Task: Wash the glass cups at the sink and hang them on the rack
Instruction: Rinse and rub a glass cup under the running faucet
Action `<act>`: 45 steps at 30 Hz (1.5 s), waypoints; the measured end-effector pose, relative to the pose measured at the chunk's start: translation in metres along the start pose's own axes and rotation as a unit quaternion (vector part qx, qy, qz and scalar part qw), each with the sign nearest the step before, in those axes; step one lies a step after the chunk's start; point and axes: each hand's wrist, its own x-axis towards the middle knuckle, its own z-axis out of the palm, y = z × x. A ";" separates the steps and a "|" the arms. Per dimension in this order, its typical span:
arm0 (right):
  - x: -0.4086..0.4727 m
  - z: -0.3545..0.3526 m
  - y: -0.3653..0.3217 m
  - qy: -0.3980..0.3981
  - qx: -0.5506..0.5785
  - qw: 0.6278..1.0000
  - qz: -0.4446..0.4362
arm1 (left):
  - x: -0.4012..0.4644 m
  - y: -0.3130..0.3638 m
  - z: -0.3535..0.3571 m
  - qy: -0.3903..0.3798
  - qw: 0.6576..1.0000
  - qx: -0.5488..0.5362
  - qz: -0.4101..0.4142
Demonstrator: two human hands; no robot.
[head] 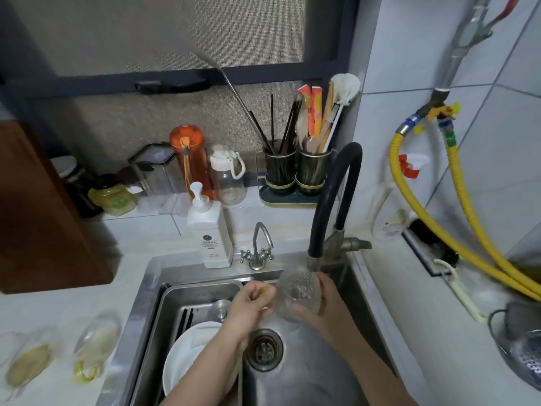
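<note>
A brown board [44, 206] leaned at the far left of the pale countertop [140, 238], where blurred glass cups [96, 344] lay near the edge. Bottles and a white soap dispenser [209, 230] stood further right, before a screened window [164, 33]. In the steel sink [146, 291], a white plate [187, 353] sat in a tray. The left hand [251, 306] had its fingers curled, touching the glass cup [297, 294]; whether it held anything was unclear. The right hand [325, 303] gripped that cup under the black hose faucet [330, 200]. Yellow hoses [468, 218] crossed the tiled right wall [497, 142].
</note>
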 end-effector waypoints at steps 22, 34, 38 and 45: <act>0.000 -0.007 -0.008 0.023 0.000 1.000 -0.018 | 0.005 -0.005 0.009 0.003 0.999 0.027 0.037; 0.001 -0.016 -0.003 0.045 -0.008 0.999 -0.003 | -0.001 -0.013 0.024 0.005 1.000 -0.015 0.011; -0.012 -0.008 0.007 0.037 -0.025 0.999 -0.023 | -0.004 -0.024 0.011 0.012 0.999 0.029 0.020; -0.008 -0.015 0.001 0.052 0.008 0.998 -0.023 | 0.004 -0.016 0.023 -0.008 1.000 0.014 0.007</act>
